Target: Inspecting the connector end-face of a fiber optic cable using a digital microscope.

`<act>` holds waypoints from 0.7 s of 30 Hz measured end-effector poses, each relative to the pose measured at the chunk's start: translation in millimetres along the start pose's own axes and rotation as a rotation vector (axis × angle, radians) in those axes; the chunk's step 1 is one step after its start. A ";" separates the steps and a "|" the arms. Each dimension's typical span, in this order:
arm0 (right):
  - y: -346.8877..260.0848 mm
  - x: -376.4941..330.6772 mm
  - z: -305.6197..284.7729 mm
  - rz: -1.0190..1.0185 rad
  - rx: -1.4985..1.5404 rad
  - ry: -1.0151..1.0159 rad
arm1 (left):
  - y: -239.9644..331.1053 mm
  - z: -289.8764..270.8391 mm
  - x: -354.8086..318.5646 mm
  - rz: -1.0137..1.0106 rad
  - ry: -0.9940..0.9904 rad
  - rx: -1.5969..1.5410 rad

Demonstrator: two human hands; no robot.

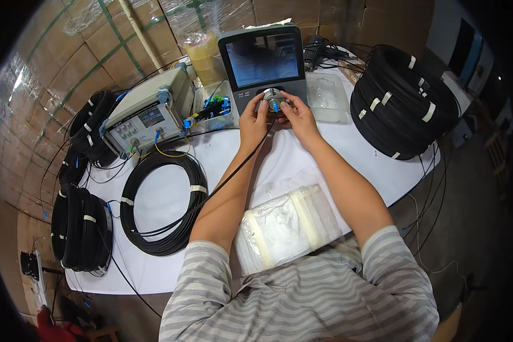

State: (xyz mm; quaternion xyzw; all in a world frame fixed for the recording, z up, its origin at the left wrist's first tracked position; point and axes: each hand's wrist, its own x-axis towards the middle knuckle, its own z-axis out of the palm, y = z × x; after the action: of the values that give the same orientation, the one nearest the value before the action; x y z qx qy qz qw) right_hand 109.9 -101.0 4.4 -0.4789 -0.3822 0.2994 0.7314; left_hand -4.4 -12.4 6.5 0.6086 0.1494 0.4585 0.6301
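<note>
Your left hand (253,117) and right hand (296,115) pinch a blue-tipped black cable (228,178) at the inspection scope's (264,62) round metal port; a clear tray (215,108) on its left holds blue connectors.

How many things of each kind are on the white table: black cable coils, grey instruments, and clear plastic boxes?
Single black cable coil lying flat, near the left hand: 1
Stacks of black cable coils (right, lower left, upper left): 3
Grey instruments (screen unit, box tester): 2
Clear plastic boxes: 2
Total: 8

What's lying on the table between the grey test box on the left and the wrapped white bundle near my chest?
A coil of black cable lies between the grey test box and the white bundle, seen in the head view.
</note>
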 end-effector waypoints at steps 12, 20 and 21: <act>3.5 -4.1 2.9 0.009 -0.070 0.087 | 6.8 -4.7 8.7 -0.020 -0.062 0.020; 4.3 -5.1 2.0 -0.068 -0.058 0.067 | -5.0 -6.0 6.9 0.105 0.108 0.083; 4.0 -4.2 1.4 -0.067 -0.058 0.070 | -3.4 -6.4 5.3 0.100 0.102 0.080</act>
State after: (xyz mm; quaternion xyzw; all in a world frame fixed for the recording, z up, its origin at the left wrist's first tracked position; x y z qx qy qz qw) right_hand 106.2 -102.2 -0.1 -0.4970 -0.3806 0.2464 0.7399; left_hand -5.0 -3.9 4.1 0.6159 0.1688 0.5134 0.5733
